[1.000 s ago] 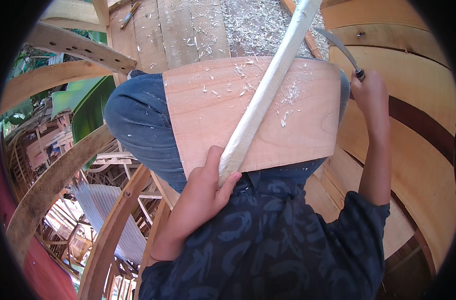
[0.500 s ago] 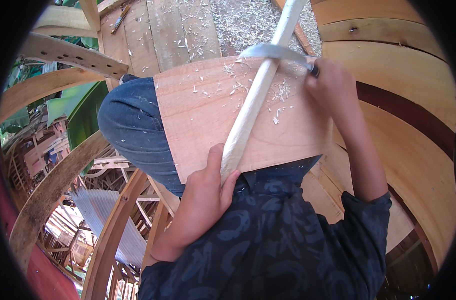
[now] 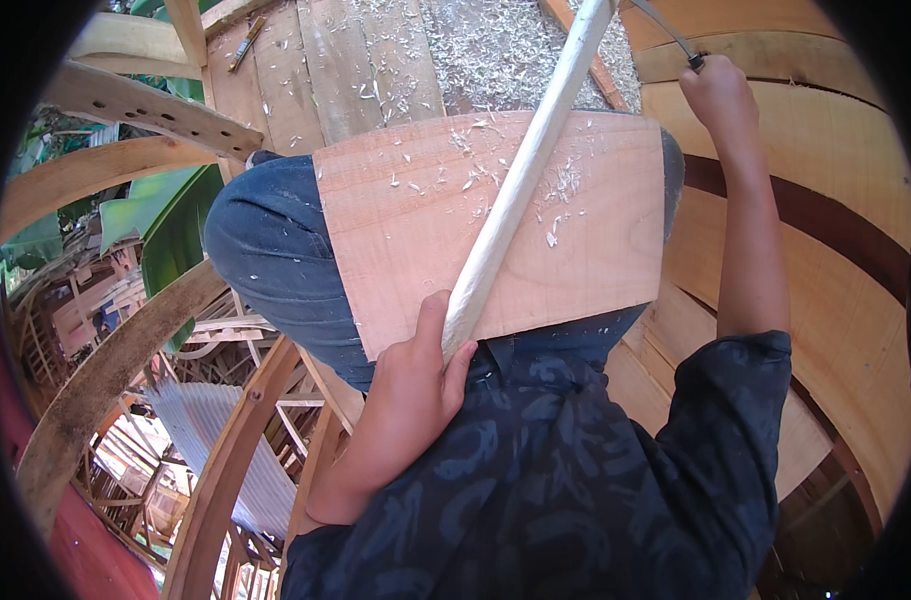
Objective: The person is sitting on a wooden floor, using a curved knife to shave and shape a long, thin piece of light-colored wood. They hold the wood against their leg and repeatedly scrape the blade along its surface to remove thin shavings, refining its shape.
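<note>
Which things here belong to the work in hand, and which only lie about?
In use: pale wooden pole, held by left hand; board on the lap; curved blade in right hand.
Lying about: shavings; small tool on planks.

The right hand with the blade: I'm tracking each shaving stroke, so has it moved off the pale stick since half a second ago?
Yes. The right hand has swung up and rightward, off the stick, past the board's right edge.
</note>
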`<action>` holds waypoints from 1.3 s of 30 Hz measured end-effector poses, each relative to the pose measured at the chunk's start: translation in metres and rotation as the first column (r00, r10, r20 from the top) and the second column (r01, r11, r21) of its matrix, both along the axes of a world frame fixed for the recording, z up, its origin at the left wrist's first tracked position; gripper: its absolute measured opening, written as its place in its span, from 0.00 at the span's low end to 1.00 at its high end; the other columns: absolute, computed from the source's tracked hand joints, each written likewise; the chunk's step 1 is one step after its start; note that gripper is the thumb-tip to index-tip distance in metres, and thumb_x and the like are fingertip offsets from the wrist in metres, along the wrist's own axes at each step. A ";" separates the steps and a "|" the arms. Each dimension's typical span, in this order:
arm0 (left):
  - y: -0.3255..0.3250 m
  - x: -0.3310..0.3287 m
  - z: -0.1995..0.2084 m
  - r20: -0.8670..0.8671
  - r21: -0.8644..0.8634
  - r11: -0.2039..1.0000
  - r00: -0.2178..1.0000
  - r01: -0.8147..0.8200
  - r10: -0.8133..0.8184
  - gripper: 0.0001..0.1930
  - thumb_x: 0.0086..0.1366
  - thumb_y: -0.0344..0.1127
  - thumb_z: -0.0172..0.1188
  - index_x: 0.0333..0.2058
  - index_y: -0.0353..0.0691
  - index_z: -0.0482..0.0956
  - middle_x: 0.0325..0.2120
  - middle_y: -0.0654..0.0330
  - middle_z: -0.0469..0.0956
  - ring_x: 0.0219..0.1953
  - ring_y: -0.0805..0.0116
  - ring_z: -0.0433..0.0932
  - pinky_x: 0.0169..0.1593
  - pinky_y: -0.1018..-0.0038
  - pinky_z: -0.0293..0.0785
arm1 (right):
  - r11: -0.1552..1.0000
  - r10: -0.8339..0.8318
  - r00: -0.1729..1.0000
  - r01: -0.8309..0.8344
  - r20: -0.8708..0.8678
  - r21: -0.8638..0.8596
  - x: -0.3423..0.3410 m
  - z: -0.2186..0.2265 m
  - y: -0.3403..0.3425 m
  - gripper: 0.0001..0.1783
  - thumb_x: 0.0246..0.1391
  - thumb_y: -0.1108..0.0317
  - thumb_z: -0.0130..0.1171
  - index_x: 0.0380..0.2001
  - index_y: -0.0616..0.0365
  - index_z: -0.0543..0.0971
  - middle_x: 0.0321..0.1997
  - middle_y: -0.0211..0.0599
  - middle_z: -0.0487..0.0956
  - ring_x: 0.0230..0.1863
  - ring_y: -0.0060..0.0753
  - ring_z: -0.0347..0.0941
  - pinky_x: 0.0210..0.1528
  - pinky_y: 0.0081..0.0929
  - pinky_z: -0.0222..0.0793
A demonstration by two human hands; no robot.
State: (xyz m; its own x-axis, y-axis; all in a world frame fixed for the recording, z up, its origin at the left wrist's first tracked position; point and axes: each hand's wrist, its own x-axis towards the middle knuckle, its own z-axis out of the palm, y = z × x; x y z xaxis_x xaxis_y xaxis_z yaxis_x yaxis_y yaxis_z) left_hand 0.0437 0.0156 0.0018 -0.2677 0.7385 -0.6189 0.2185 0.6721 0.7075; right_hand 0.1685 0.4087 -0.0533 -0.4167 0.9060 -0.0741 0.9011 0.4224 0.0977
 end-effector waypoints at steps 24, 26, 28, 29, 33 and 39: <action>-0.003 0.003 0.005 -0.060 -0.023 1.000 0.998 0.015 -0.016 0.24 0.63 0.29 0.57 0.55 0.35 0.59 0.20 0.37 0.75 0.27 0.35 0.76 0.29 0.50 0.70 | 0.999 -0.008 1.000 0.008 -0.007 0.033 0.004 0.007 0.036 0.13 0.49 0.63 0.54 0.27 0.63 0.80 0.28 0.55 0.79 0.34 0.57 0.77 0.38 0.47 0.73; -0.002 0.003 0.005 -0.072 0.007 1.000 0.997 0.014 -0.014 0.23 0.62 0.29 0.57 0.54 0.35 0.60 0.20 0.37 0.75 0.26 0.35 0.76 0.29 0.49 0.70 | 1.000 0.023 0.999 -0.023 -0.035 0.006 0.011 0.017 0.015 0.13 0.49 0.63 0.54 0.27 0.63 0.80 0.29 0.55 0.79 0.34 0.57 0.77 0.39 0.46 0.73; -0.002 0.003 0.004 -0.067 -0.023 1.000 0.998 0.006 -0.007 0.23 0.64 0.28 0.57 0.55 0.36 0.60 0.19 0.42 0.76 0.25 0.44 0.79 0.29 0.58 0.74 | 0.986 0.103 0.992 -0.111 -0.072 -0.125 -0.003 0.025 -0.033 0.13 0.49 0.64 0.54 0.27 0.64 0.80 0.28 0.55 0.79 0.33 0.57 0.77 0.39 0.47 0.72; -0.001 0.003 0.003 -0.057 -0.037 0.999 0.998 0.015 -0.017 0.23 0.64 0.28 0.57 0.55 0.37 0.60 0.19 0.44 0.77 0.24 0.49 0.81 0.28 0.63 0.75 | 0.970 0.167 0.985 -0.172 -0.046 -0.170 -0.002 0.024 -0.056 0.11 0.48 0.65 0.54 0.27 0.63 0.80 0.26 0.54 0.79 0.31 0.57 0.76 0.37 0.47 0.72; -0.002 0.002 0.003 -0.032 -0.045 0.999 0.999 0.000 -0.001 0.24 0.64 0.29 0.57 0.56 0.37 0.60 0.18 0.48 0.77 0.23 0.54 0.82 0.28 0.65 0.75 | 0.937 0.304 0.944 -0.320 -0.125 -0.140 -0.006 0.012 -0.088 0.11 0.46 0.65 0.57 0.24 0.65 0.78 0.25 0.51 0.79 0.31 0.54 0.77 0.36 0.45 0.73; -0.003 0.006 0.005 -0.076 -0.037 0.999 0.997 0.002 -0.005 0.23 0.65 0.29 0.57 0.56 0.37 0.60 0.18 0.50 0.77 0.22 0.59 0.81 0.28 0.68 0.75 | 0.977 0.187 0.981 -0.191 -0.054 -0.093 -0.014 -0.001 -0.047 0.13 0.45 0.61 0.60 0.23 0.62 0.80 0.25 0.49 0.80 0.30 0.51 0.79 0.35 0.42 0.75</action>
State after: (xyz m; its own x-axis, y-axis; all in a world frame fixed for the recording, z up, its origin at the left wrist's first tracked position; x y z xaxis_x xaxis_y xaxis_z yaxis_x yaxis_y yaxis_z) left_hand 0.0492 0.0122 0.0072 -0.3124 0.7169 -0.6233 0.2735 0.6962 0.6637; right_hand 0.1541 0.3617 -0.0543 -0.5847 0.7998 -0.1356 0.8064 0.5912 0.0097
